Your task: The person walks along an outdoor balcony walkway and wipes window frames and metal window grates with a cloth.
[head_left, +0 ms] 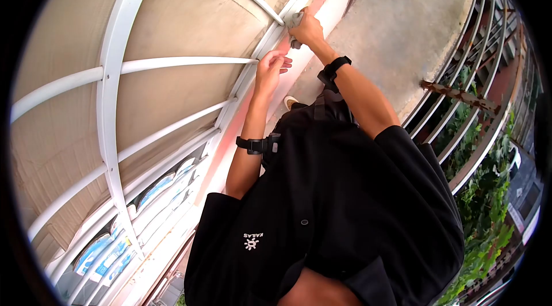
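Observation:
My right hand (309, 29) is closed around a crumpled grey cloth (295, 29) at the sill's far end, where the white window frame (269, 40) meets the wall. The cloth lies against the ledge and part of it is hidden behind my fingers. Close by, my left hand (270, 73) is at the edge of the pinkish ledge (231, 125), near the end of a white bar (190, 62). Its fingers are loosely bent and apart, with nothing in them. Whether it touches the ledge I cannot tell. Black straps circle both wrists.
White window bars (109, 93) run along my left, with beige panels (190, 24) and blue-and-white packages (103, 254) behind them. A concrete floor (397, 35) stretches ahead. On my right stands a metal railing (480, 113) with a rusty bar (460, 96) and green leafy plants (483, 231) beyond.

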The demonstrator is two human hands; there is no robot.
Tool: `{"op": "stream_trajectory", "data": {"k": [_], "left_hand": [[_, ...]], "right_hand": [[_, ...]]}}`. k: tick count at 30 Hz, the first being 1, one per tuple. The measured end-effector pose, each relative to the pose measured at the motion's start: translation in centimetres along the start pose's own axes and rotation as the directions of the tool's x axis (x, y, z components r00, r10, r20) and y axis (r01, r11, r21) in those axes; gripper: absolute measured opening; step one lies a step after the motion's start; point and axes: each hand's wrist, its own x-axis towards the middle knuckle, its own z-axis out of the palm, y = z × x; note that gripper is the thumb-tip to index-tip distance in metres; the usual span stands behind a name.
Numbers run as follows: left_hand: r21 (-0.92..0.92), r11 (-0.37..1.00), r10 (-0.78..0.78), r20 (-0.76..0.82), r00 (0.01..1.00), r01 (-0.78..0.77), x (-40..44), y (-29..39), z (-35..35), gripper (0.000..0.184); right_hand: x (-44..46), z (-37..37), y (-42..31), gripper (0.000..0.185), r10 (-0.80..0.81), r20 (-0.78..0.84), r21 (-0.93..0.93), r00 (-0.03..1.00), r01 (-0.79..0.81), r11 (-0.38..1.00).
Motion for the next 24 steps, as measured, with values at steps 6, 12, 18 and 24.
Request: {"op": "stream_trajectory", "data": {"k": [6,12,18,24], "left_hand": [[-0.031,0.999,-0.011,-0.047,0.999,0.01,-1.0,-1.0,-1.4,0.024],[-0.025,0.999,-0.033,-0.075,0.997,0.031,-1.5,-1.1,-1.7,0.024],[0.018,1.0,-0.013,-0.058,0.998,0.014,-1.7,-0.2,-2.2,0.028],[0.088,0.989,0.13,-0.114,0.985,-0.121,0.1,0.2,-2.1,0.035]], "right_hand": [[-0.1,-0.1,0.2,0.073,0.125,-0.205,0.413,0.971,-0.03,0.91],[1.4,2.2,-1.7,0.07,0.111,-0.22,0.257,0.969,-0.052,0.965],[1.7,0.2,-1.1,0.07,0.009,-0.121,0.071,0.993,0.0,0.998],[1.4,0.7,-1.3,0.072,0.102,-0.214,0.363,0.971,-0.018,0.931]]}}
